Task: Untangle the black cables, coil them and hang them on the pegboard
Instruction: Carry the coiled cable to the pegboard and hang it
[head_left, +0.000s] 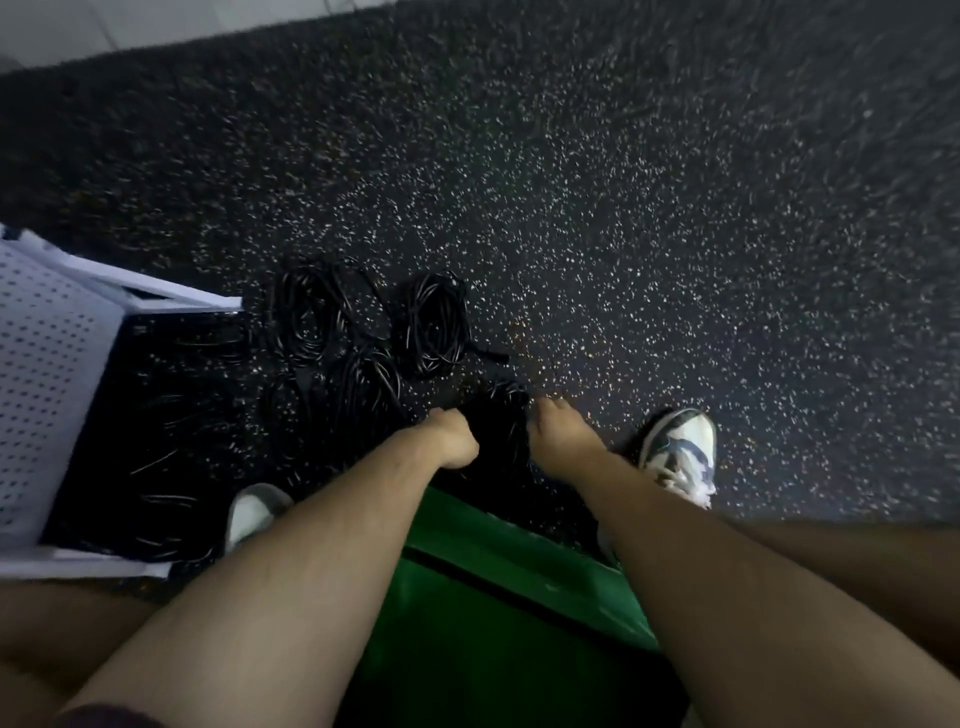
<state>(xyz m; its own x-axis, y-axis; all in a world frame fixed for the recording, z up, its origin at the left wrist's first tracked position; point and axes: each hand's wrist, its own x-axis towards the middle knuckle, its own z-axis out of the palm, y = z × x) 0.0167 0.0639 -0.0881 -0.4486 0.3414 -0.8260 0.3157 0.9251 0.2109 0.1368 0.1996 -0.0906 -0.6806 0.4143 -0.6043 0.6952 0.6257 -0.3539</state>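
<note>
Two containers: a black tray (156, 415) left of the left hand (452, 436) holds glinting strands; a green bin (493, 571) under the forearms hides its contents. Glossy black cables (363, 332) coil loosely beyond the left hand, which grips their bundle (501, 426); the right hand (558, 436) lies against it, grip unclear.

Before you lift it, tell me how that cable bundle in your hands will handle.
Probably floppy: the bundle is loose loops bunched between the left hand and right hand. Likely to snag, since dark strands seem to run on toward the coils on the floor. Loops may spill unless gripped together.
</note>
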